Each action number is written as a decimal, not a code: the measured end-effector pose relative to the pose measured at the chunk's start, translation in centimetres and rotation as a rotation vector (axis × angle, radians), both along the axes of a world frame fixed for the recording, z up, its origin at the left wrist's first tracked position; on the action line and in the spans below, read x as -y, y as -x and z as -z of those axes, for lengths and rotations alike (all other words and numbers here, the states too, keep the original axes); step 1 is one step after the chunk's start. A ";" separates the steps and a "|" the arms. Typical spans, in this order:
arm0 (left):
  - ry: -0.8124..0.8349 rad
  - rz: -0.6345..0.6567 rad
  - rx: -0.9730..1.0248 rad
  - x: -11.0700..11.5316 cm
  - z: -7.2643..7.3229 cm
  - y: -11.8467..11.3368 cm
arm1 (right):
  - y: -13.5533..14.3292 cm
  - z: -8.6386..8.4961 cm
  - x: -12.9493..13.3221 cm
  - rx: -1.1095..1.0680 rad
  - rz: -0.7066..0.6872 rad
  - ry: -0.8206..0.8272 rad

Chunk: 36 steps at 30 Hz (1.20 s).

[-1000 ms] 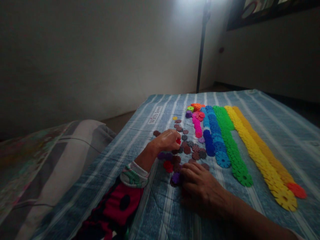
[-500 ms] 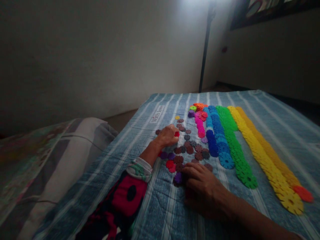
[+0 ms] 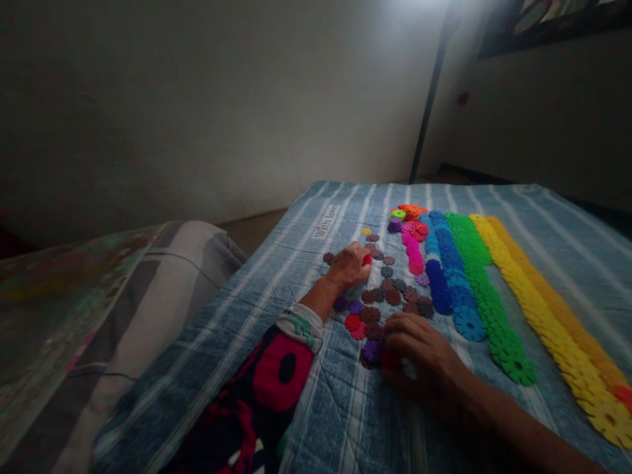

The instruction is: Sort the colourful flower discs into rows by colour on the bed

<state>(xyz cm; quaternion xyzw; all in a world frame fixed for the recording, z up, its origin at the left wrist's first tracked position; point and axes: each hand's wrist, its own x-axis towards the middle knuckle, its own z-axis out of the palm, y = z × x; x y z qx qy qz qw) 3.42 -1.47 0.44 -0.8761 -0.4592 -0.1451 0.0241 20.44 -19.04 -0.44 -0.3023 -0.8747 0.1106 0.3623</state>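
Note:
My left hand (image 3: 349,264) reaches over the cloth with its fingers closed on a red notched disc (image 3: 366,260). Closer to me, my right hand (image 3: 424,352) has its fingers curled round what looks like a dark red disc (image 3: 391,360), partly hidden in shadow. A purple disc (image 3: 371,350) lies just left of its fingertips. Between and around the hands, several brown discs (image 3: 392,294) and grey discs are scattered, along with a pair of red discs (image 3: 353,322) and small purple discs (image 3: 355,307).
To the right, overlapping discs form long rows: pink (image 3: 413,253), blue (image 3: 447,253), green (image 3: 476,283), yellow (image 3: 543,316) and orange-yellow (image 3: 557,296). Orange discs (image 3: 412,210) sit at the back. A striped blue cloth (image 3: 276,263) covers the surface. A lamp pole (image 3: 429,112) stands behind.
The view has turned left, so everything appears farther right. My right hand has lifted and shifted slightly, with dark red now showing at its fingers. My left hand still grips the red disc.

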 end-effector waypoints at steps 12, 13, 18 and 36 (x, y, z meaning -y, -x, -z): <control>0.069 -0.036 0.028 0.4 0.0 -0.1 | 5.5 -0.4 -4.8 0.252 0.062 -0.078; 0.074 -0.040 0.027 0.5 -0.1 -0.2 | 5.7 -0.3 -4.8 0.262 0.058 -0.067; 0.083 -0.050 0.029 0.5 -0.1 -0.2 | 5.5 -0.5 -4.9 0.302 0.033 0.012; 0.082 -0.049 0.050 -0.1 0.4 -0.2 | 4.9 -1.6 -5.5 0.406 0.072 0.070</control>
